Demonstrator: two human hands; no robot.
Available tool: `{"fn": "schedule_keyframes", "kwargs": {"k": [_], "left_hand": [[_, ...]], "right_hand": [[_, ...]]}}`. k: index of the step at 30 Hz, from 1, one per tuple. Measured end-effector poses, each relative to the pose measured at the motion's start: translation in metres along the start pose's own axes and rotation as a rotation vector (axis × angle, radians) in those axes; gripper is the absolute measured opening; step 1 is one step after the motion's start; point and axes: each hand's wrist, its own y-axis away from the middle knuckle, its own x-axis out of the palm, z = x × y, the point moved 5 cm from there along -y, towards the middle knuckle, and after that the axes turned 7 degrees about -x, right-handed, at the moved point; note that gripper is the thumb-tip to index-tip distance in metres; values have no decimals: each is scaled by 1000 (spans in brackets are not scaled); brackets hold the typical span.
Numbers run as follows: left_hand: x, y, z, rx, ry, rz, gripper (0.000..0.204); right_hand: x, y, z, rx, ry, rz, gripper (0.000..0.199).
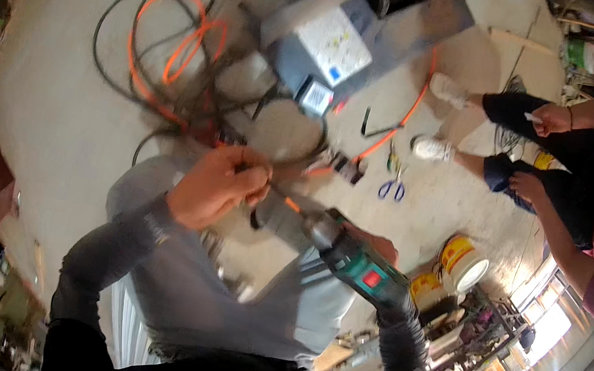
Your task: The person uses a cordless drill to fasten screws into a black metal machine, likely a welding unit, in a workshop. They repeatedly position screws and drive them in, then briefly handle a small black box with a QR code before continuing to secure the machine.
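My right hand (379,248) grips a green and black power drill (355,260) with a red button, its chuck pointing up and left. My left hand (218,184) is closed around the thin orange-marked bit (286,201) at the drill's tip, just left of the chuck. Both hands sit above my grey trouser legs (216,290). My dark sleeves come in from the lower edge.
A grey machine box (353,38) sits on the concrete floor with orange (176,63) and black cables (119,6) coiled to its left. Blue-handled scissors (392,190) lie nearby. Another person (590,172) crouches at right. A yellow and white bucket (463,262) stands near the drill.
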Motion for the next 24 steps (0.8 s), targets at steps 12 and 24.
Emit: {"fn": "schedule_keyframes", "kwargs": {"k": [12, 24], "left_hand": [[5, -121, -86, 1012, -1615, -186, 48], [7, -153, -79, 956, -1859, -220, 59]], "right_hand": [[-11, -45, -121, -420, -750, -994, 60], [53, -39, -145, -644, -1366, -1153, 92]]}}
